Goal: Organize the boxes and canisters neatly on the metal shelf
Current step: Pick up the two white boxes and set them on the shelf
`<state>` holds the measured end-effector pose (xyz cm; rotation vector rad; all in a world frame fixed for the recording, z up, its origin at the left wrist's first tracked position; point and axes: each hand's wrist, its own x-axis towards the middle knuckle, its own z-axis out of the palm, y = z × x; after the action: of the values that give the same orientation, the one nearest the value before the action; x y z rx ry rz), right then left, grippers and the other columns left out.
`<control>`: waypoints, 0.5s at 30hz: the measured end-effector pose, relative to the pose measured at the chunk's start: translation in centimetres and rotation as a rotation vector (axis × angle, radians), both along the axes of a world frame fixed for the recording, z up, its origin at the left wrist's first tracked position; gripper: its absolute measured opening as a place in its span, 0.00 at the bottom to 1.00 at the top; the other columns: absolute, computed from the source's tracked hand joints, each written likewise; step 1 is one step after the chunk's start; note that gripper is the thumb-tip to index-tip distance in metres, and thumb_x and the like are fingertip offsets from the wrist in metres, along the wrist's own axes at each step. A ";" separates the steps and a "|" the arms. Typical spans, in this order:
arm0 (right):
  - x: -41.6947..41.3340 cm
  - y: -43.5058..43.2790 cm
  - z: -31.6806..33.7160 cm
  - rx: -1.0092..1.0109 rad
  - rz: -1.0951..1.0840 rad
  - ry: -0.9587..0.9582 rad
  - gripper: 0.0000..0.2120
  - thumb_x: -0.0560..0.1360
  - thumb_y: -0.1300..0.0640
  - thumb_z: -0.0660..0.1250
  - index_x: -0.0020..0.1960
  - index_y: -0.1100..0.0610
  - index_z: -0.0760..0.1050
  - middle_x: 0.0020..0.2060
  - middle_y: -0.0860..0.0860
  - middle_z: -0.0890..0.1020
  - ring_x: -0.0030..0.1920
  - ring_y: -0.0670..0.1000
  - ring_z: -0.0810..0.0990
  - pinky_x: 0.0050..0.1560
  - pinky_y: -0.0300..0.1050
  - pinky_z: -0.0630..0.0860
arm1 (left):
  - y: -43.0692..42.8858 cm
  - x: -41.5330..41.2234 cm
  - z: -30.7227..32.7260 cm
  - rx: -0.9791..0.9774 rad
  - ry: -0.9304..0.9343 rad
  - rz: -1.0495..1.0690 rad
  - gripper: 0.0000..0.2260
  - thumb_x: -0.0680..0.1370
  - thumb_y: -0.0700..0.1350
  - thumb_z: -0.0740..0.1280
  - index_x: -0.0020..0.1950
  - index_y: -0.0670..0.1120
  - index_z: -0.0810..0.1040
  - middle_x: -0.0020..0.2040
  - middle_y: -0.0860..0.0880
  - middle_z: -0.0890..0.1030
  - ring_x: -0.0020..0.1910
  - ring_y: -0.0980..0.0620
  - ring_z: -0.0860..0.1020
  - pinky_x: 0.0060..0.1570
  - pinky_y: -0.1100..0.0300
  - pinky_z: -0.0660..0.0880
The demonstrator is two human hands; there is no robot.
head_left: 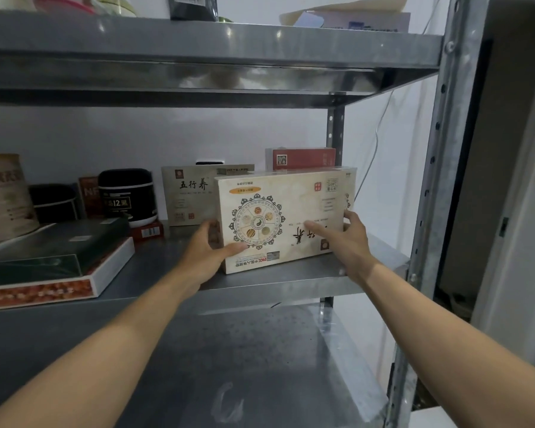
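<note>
On shelf (167, 257), box (286, 217) stands inverted, long axis left-right.

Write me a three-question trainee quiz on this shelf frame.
1. True or false: the left hand and the right hand both grip the cream box.
2. The cream box's print is: A upright, B upside down, C sideways.
3. Fill in: the rear box, showing above the cream box, is coloured ___.
Key: 1 true; 2 B; 3 red.
</note>
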<state>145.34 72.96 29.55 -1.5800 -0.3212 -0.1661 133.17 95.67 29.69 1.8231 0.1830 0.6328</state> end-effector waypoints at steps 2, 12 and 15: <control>-0.9 0.4 0.0 0.012 0.020 -0.029 0.38 0.61 0.46 0.82 0.68 0.48 0.71 0.56 0.45 0.82 0.56 0.47 0.82 0.60 0.52 0.79 | 0.5 -0.6 -0.1 -0.078 -0.041 0.006 0.20 0.71 0.39 0.76 0.55 0.54 0.73 0.52 0.56 0.81 0.54 0.56 0.79 0.55 0.55 0.77; -6.1 5.4 0.5 0.468 -0.106 0.089 0.54 0.65 0.53 0.81 0.79 0.51 0.48 0.67 0.51 0.75 0.64 0.51 0.76 0.65 0.50 0.73 | 0.7 -3.3 -0.4 -0.301 -0.096 -0.026 0.20 0.69 0.35 0.76 0.55 0.53 0.76 0.53 0.52 0.84 0.57 0.49 0.81 0.59 0.46 0.77; -7.2 6.6 1.1 0.701 -0.046 0.183 0.57 0.64 0.51 0.82 0.80 0.51 0.48 0.64 0.47 0.78 0.63 0.49 0.78 0.67 0.51 0.72 | 0.0 -3.9 -0.5 -0.344 -0.088 -0.073 0.20 0.70 0.35 0.75 0.56 0.50 0.75 0.53 0.48 0.83 0.54 0.49 0.82 0.57 0.45 0.78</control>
<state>138.16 79.53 30.70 -0.8988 -0.0647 -0.1474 129.27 95.71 29.14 1.4620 0.1549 0.5889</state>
